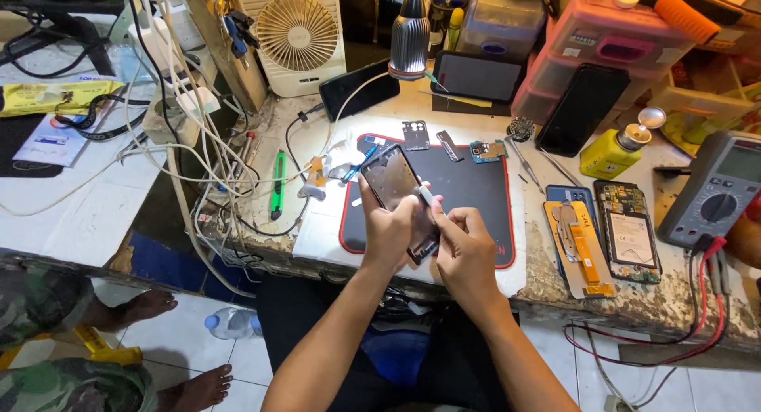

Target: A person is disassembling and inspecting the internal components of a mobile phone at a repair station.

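Head view: the left hand clasps a stripped phone frame tilted above the black repair mat, while the right hand keeps a pinching grip on a small silver tool set against the frame's edge. A slip of that tool could gouge the frame or jab the steadying thumb, and loose parts lying on the mat could be swept off. Around them, the worn bench carries an opened phone board, a multimeter, a yellow bottle and tangled cables; a fan stands behind, tiled floor below.
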